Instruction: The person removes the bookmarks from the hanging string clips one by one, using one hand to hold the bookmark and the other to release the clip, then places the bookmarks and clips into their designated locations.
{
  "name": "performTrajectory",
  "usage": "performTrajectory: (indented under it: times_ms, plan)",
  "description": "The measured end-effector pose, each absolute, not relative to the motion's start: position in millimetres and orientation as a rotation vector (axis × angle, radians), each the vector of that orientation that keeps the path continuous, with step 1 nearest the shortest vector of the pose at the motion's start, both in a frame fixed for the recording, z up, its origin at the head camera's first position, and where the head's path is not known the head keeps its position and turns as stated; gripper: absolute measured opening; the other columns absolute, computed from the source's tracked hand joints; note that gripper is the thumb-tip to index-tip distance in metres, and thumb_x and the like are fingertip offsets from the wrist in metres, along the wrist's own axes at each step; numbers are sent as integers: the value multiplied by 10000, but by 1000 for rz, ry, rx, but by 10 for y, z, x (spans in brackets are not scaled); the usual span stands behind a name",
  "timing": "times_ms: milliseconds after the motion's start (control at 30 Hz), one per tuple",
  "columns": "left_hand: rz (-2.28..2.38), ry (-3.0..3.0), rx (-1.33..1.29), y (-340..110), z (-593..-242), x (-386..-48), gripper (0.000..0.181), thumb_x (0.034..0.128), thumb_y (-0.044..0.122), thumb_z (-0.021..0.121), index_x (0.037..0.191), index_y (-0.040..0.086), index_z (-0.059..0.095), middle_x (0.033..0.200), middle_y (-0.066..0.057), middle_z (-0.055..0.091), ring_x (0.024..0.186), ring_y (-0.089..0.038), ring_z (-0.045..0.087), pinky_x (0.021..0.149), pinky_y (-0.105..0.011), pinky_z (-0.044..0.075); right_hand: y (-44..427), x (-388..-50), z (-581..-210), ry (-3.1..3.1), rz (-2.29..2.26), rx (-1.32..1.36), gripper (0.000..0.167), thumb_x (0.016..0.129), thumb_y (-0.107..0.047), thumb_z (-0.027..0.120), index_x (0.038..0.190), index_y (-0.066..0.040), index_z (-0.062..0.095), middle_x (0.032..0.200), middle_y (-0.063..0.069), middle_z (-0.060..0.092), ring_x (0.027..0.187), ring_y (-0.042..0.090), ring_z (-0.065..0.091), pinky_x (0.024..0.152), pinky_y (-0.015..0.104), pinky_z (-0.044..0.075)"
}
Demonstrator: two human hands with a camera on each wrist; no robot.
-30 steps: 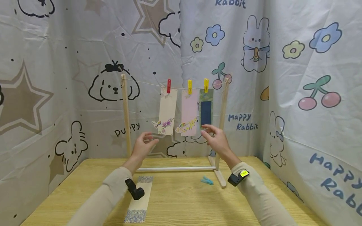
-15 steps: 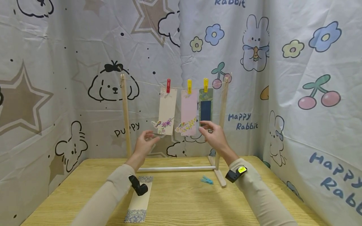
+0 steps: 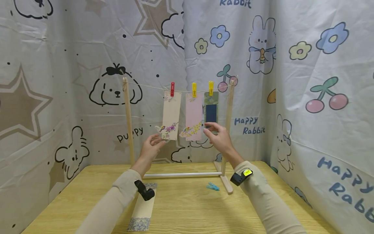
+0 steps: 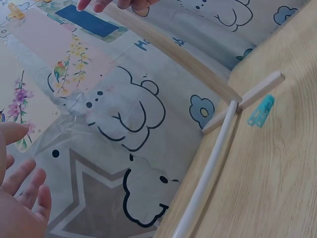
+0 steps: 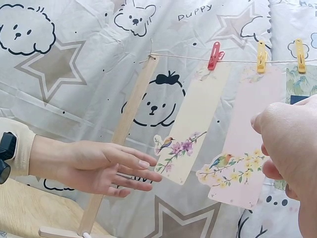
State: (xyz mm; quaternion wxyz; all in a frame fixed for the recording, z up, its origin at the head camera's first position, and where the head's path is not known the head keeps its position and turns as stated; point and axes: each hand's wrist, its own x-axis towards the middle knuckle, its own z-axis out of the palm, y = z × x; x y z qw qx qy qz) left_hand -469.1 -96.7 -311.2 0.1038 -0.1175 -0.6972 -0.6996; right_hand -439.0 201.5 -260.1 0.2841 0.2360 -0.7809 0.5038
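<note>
My left hand (image 3: 150,149), fingers loosely bent and apart, is beside the lower corner of a cream bookmark (image 3: 171,112) with a bird and purple flowers; whether it touches cannot be told. My right hand (image 3: 220,139), fingers relaxed with nothing seen between them, is in front of the bottom of a green bookmark (image 3: 211,112) with a dark blue panel, near a pink bookmark (image 3: 193,113) with yellow flowers. A red clothespin (image 3: 172,89) and two yellow clothespins, one on the pink bookmark (image 5: 261,57) and one on the green (image 5: 300,55), hold them to a string.
The string runs between two wooden posts (image 3: 128,123), joined low by a white rod (image 3: 184,175). On the table (image 3: 181,208) lie a blue clothespin (image 3: 213,186), right, and a cream bookmark with blue lace-pattern ends (image 3: 143,208), left, partly under my left wrist. Printed curtains (image 3: 96,48) stand behind.
My right hand has moved slightly up and left in front of the green bookmark. The left hand has shifted a little right and up, toward the cream bookmark. The hanging bookmarks stay pinned.
</note>
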Motion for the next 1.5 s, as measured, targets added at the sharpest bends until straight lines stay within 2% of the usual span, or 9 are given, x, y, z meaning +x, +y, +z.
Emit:
performTrajectory:
  times_ms: [267,467,700,867,1033,1233,1500]
  plan:
    - [-2053,-2008,-333,-943,-3123,-4700,492,1013,118,685,1464,27,509,1406,-211,586,1234,-311,567,861,-320,460,2002,-4400,-2566,-2084,1363,635,381,1023,-179,682,1356,2,636,1044,158,682,611,306,609,603,292,535]
    - [-2054,-1974,-320,-899,-3108,-4714,453,1005,104,692,1424,20,544,1366,-205,609,1176,-278,583,817,-307,453,1996,-4436,-2540,-2100,1373,598,402,1028,-219,682,1380,-31,633,1056,150,685,627,210,595,619,279,522]
    - [-2049,-1962,-284,-884,-3094,-4730,417,1000,122,701,1384,20,574,1274,-162,635,1053,-195,599,776,-283,461,1945,-4451,-2491,-2095,1346,592,387,1024,-184,683,1372,-21,638,1046,156,693,699,388,621,620,302,536]
    - [-2040,-1950,-267,-875,-3098,-4748,391,983,111,715,1343,12,596,1210,-124,651,971,-138,605,743,-261,468,1929,-4436,-2467,-2087,1320,610,369,1019,-229,691,1346,-59,664,1014,108,701,651,290,614,645,347,556]
    - [-2038,-1943,-273,-862,-3115,-4754,389,976,110,730,1320,-17,600,1234,-140,639,989,-151,600,750,-260,472,1918,-4443,-2458,-2090,1339,609,381,1021,-247,687,1348,-54,661,1029,115,699,693,311,628,647,344,555]
    - [-2053,-1945,-288,-834,-3104,-4753,364,963,162,760,1257,-10,633,1184,-118,666,1005,-169,594,773,-283,474,1902,-4461,-2443,-2083,1367,613,376,1024,-229,683,1352,-46,656,1027,123,692,719,363,629,646,334,553]
    - [-2061,-1949,-308,-809,-3093,-4763,213,972,162,757,1083,15,648,1037,-20,687,1019,-222,600,777,-294,467,1873,-4472,-2394,-2068,1367,627,370,1024,-222,681,1355,-59,656,1010,118,687,642,273,597,642,349,545]
